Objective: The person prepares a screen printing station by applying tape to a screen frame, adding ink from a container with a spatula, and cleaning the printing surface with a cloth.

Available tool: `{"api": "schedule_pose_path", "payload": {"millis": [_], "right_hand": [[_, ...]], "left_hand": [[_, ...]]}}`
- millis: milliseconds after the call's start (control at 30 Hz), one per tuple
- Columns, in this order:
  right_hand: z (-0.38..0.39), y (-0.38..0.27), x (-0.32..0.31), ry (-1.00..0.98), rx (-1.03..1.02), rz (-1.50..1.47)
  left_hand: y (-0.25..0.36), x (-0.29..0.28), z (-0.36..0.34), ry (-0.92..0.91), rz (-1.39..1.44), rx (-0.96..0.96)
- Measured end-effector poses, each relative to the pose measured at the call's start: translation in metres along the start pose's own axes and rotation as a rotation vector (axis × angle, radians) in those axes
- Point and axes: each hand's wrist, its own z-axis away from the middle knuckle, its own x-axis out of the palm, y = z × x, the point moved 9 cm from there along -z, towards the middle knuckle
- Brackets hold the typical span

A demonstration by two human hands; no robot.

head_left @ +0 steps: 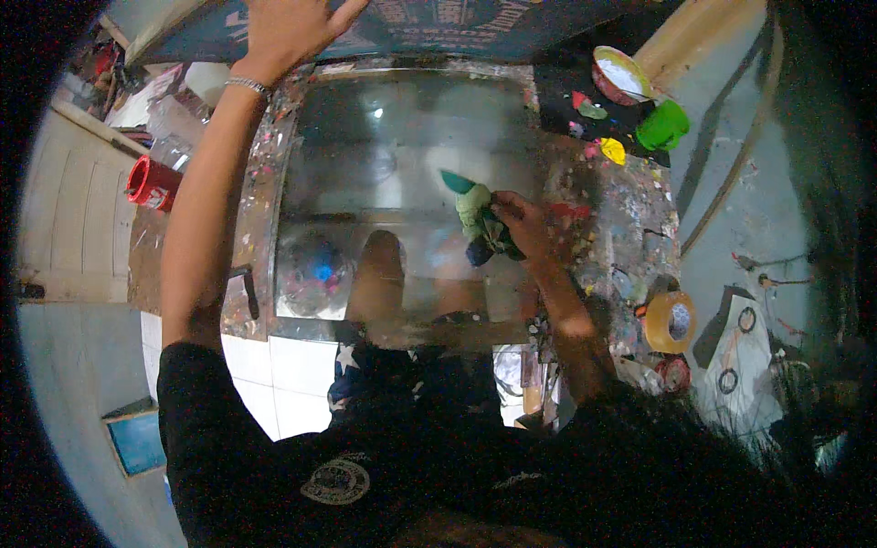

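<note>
My right hand (523, 226) is closed on a crumpled rag (473, 208), pale green with teal and dark parts, over the glass tabletop (416, 119). Whether the rag touches the glass is hard to tell. At the top edge, my left hand (285, 35) reaches up in front of a raised printing screen (411, 26) with pale lettering. Its thumb stretches out to the side, while the other fingers are cut off by the picture's edge, so its grip on the screen is hidden. My legs show through the glass.
Paint-spattered boards (630, 219) flank the glass. On the right are a bowl of white paste (621, 75), a green cup (663, 125), a yellow lump (612, 151) and a tape roll (670, 321). A red can (153, 184) stands at left, beyond my forearm.
</note>
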Motion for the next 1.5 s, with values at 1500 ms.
{"api": "schedule_pose_path", "payload": {"millis": [1500], "right_hand": [[-0.023,-0.092,0.15,-0.095,-0.764,1.25]], "left_hand": [[-0.003,0.003,0.003,-0.055,-0.032,0.005]]}}
